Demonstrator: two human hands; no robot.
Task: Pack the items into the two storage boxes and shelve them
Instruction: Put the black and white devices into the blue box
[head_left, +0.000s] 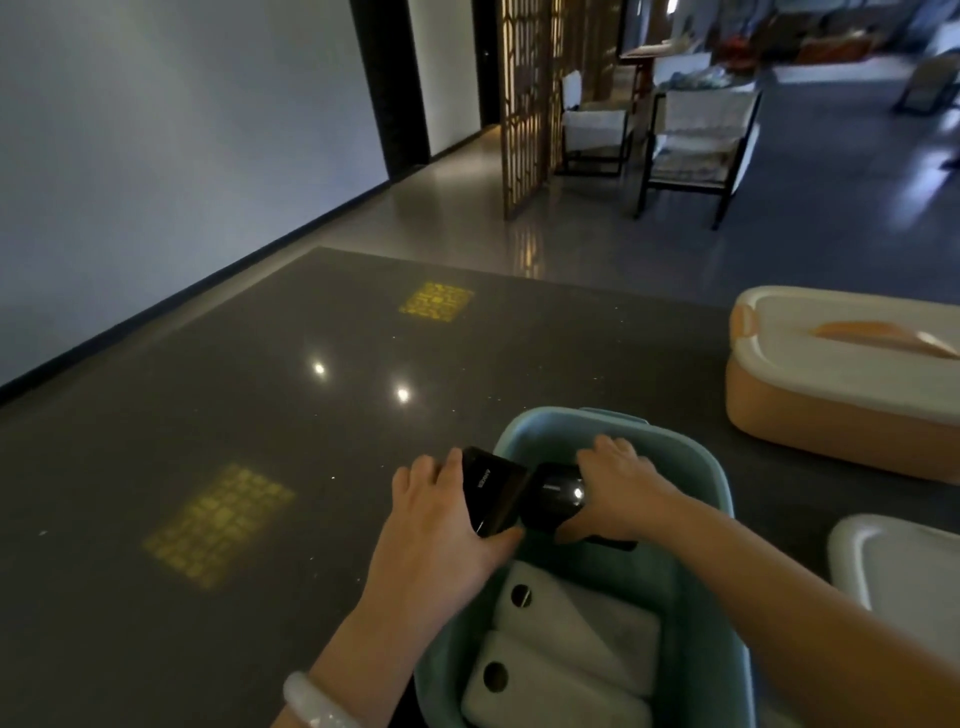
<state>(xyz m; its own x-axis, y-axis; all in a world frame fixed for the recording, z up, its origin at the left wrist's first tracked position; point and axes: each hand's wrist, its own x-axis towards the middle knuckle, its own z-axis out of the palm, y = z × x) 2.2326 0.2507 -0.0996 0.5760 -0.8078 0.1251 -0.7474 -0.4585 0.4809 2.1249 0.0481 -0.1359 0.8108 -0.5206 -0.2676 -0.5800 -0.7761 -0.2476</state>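
i'm holding a glossy black rectangular power bank (493, 491) in my left hand (441, 525) and what looks like another (558, 501) in my right hand (618, 491), low centre over the teal plastic storage box (711, 519); they're probably dense and slippery, so i'm gripping the long edges.

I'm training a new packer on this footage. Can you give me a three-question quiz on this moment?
1. True or false: the orange box has its lid on.
2. What does the left hand grip: A) a white power bank, B) a black power bank, C) a lid?
3. Fill in: the two white power banks lie inside the ___ box.

Key: 1 true; 2 B; 3 teal. The right hand grips another black item over that box.
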